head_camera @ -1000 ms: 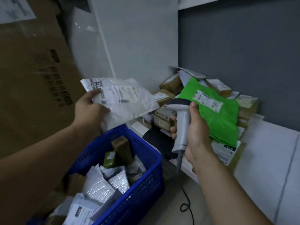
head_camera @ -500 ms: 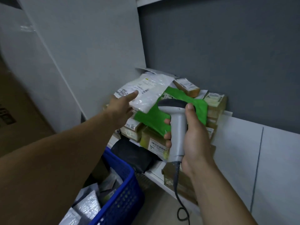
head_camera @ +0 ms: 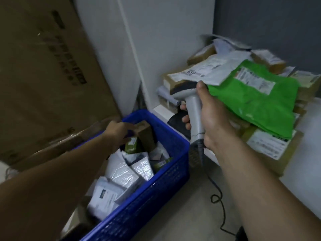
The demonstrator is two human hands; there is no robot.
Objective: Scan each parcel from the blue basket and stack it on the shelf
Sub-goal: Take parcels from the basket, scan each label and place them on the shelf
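Observation:
The blue basket (head_camera: 152, 193) sits low at centre, holding several white and silver mailers, a small green box (head_camera: 132, 146) and an upright brown box (head_camera: 147, 136). My left hand (head_camera: 116, 133) reaches into the basket's far corner, fingers stretched onto the top of the brown box; motion blur hides any grip. My right hand (head_camera: 213, 119) grips the grey barcode scanner (head_camera: 192, 103) by its handle, in front of the shelf. A white labelled parcel (head_camera: 208, 70) lies on top of the shelf pile, partly over a green mailer (head_camera: 257, 105).
The white shelf (head_camera: 311, 153) carries several cardboard boxes under and behind the mailers. A big cardboard carton (head_camera: 43, 66) leans at the left beside the basket. The scanner's cable (head_camera: 217, 199) loops on the floor. A white panel (head_camera: 173, 32) rises behind the basket.
My left hand let go of the white parcel on the shelf pile and swung down into the basket. The view dropped from the shelf toward the basket. The scanner stayed in my right hand.

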